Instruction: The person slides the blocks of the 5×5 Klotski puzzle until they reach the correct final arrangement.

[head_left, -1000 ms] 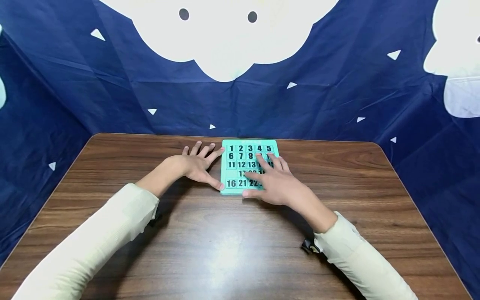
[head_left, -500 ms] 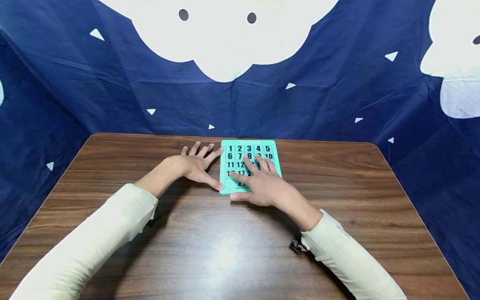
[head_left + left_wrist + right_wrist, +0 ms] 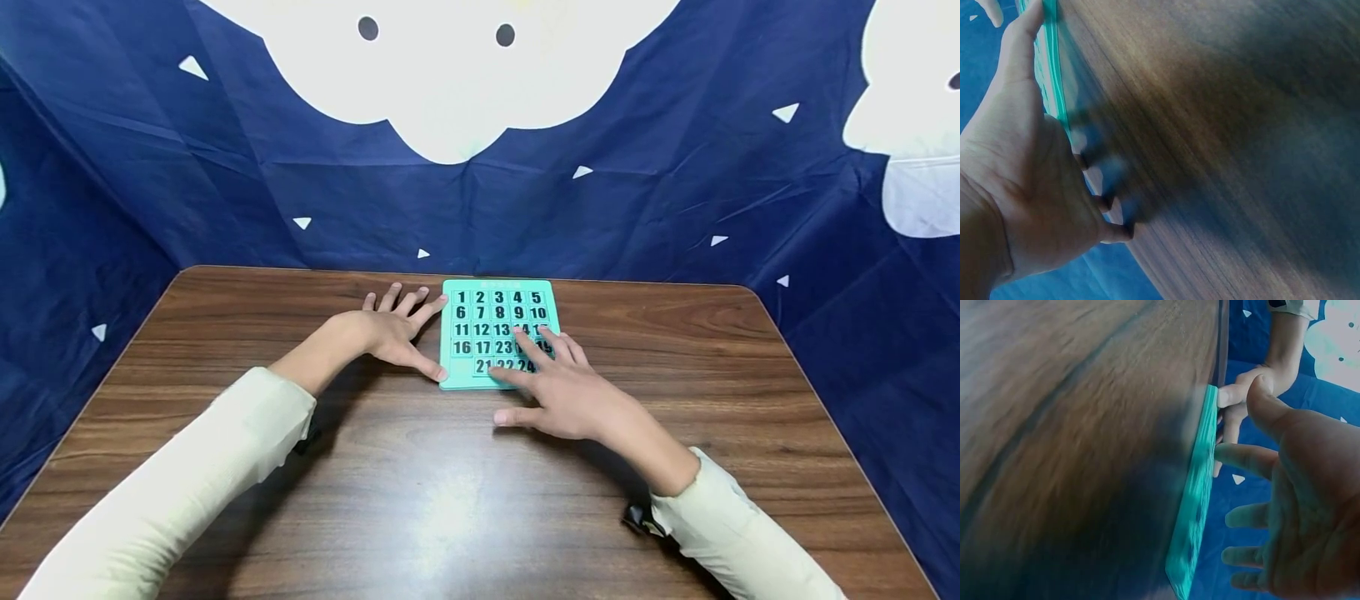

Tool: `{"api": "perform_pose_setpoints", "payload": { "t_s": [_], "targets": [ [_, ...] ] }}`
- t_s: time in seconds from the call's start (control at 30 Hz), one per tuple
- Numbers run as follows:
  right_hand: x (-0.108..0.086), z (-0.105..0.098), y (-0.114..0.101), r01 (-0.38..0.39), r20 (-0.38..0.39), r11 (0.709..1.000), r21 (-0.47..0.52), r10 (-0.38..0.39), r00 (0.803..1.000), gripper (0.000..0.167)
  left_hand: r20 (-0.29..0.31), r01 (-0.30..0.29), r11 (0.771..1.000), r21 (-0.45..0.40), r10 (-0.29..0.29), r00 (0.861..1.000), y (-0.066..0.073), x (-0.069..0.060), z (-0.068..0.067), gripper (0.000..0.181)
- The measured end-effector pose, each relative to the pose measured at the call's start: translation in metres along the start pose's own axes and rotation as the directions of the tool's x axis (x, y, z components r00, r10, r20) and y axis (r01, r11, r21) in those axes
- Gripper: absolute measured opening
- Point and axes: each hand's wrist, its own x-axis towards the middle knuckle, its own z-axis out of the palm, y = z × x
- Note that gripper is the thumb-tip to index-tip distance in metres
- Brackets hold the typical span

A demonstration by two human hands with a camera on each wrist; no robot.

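A teal number slide puzzle (image 3: 446, 333) lies flat at the back middle of the table. Its bare slot (image 3: 462, 367) is at the bottom left corner, below tile 16 (image 3: 461, 347) and left of tile 21 (image 3: 480, 367). My left hand (image 3: 390, 337) spreads its fingers beside the puzzle, thumb and index finger at the left edge. My right hand (image 3: 566, 392) hovers over the lower right part, fingers extended, hiding some tiles; its index fingertip is at tiles 21 and 22. In the right wrist view the puzzle's teal side (image 3: 1194, 500) shows beside my fingers; contact is unclear there.
The brown wood-grain table (image 3: 375, 517) extends around the puzzle. A dark blue curtain (image 3: 337, 192) with white cloud shapes stands right behind the back edge and along both sides.
Tile 16 has moved up from the bottom row, so the bare slot is now in the corner. My right hand went left, then back right and nearer. My left hand stayed put.
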Motion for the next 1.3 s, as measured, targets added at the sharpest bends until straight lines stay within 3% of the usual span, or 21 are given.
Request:
{"api": "perform_pose_setpoints", "payload": {
  "t_s": [0.37, 0.67, 1.3],
  "targets": [
    [0.021, 0.006, -0.017, 0.05, 0.02, 0.999, 0.011, -0.05, 0.999, 0.074, 0.006, 0.007, 1.0, 0.008, -0.007, 1.0, 0.0, -0.001, -0.002, 0.138],
    [0.008, -0.001, 0.003, -0.02, -0.039, 1.0, 0.009, 0.02, 0.999, 0.074, 0.004, 0.005, 1.0, -0.004, -0.005, 1.0, -0.001, -0.001, -0.001, 0.139],
    [-0.01, 0.005, 0.019, -0.025, -0.098, 1.0, 0.014, 0.026, 0.995, 0.071, 0.001, 0.008, 1.0, -0.009, -0.008, 1.0, -0.002, 0.001, 0.001, 0.139]
  ]
}}
